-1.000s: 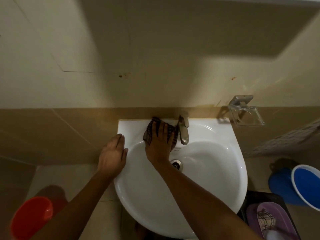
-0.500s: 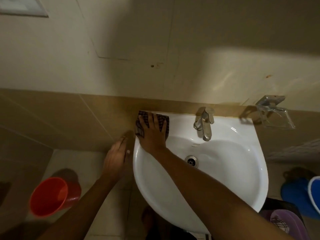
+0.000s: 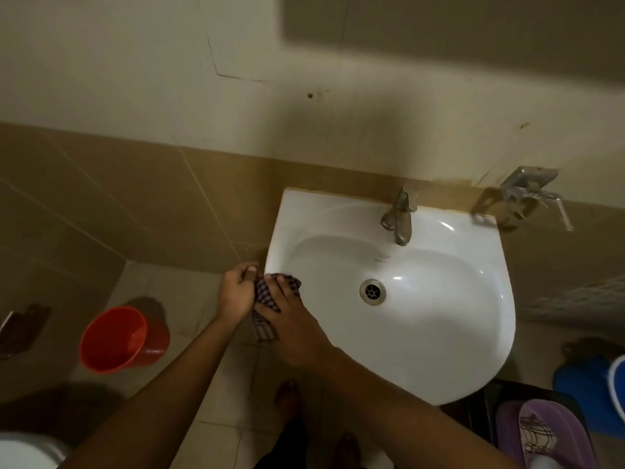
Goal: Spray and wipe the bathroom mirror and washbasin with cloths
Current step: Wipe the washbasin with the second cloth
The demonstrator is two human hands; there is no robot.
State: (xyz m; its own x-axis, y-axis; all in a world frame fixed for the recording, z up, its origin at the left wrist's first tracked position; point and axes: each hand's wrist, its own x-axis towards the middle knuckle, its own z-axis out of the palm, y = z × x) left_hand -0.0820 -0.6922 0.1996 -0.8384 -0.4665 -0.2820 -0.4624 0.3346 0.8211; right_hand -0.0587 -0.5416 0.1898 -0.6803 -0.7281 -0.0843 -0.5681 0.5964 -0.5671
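Note:
A white washbasin (image 3: 449,333) hangs on the tiled wall, with a metal tap (image 3: 399,218) at its back and a round drain (image 3: 372,291) in the bowl. A dark checked cloth (image 3: 267,299) lies over the basin's left rim. My right hand (image 3: 291,326) presses down on the cloth at that rim. My left hand (image 3: 235,291) is just outside the rim and pinches the cloth's left edge. The mirror is out of view.
An orange bucket (image 3: 115,340) stands on the floor to the left. A metal holder (image 3: 527,194) is fixed to the wall right of the tap. A blue bucket (image 3: 588,390) and a purple basin (image 3: 541,434) sit at the lower right. My bare feet (image 3: 287,401) are below the washbasin.
My right hand slid the cloth from the basin's back left corner down along the left rim. My left hand came up and took hold of the cloth. The view shifted left.

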